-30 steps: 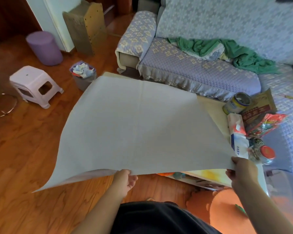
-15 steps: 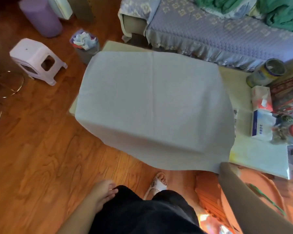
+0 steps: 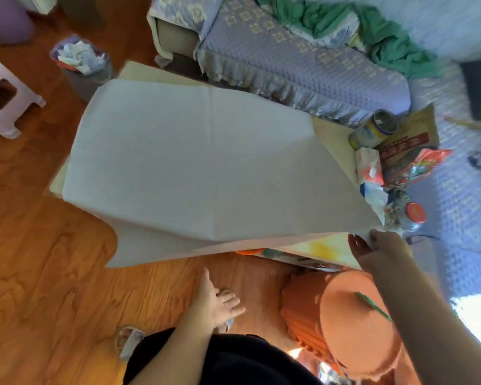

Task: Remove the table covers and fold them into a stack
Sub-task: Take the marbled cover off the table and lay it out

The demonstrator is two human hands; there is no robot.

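Right hand [image 3: 381, 247] raised, pinching corner of table cover [image 3: 200, 168]; left hand [image 3: 215, 301] low, fingers spread, empty

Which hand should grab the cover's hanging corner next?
Probably the left hand: it is free and open, nearest that corner of the cover. The right hand already pinches the other corner.

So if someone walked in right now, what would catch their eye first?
Most likely the large pale grey table cover draped over the low table, its near right corner pinched by the right hand while the left hand hangs open above the wooden floor. Next, the crumpled green cloth on the lilac quilted sofa behind.
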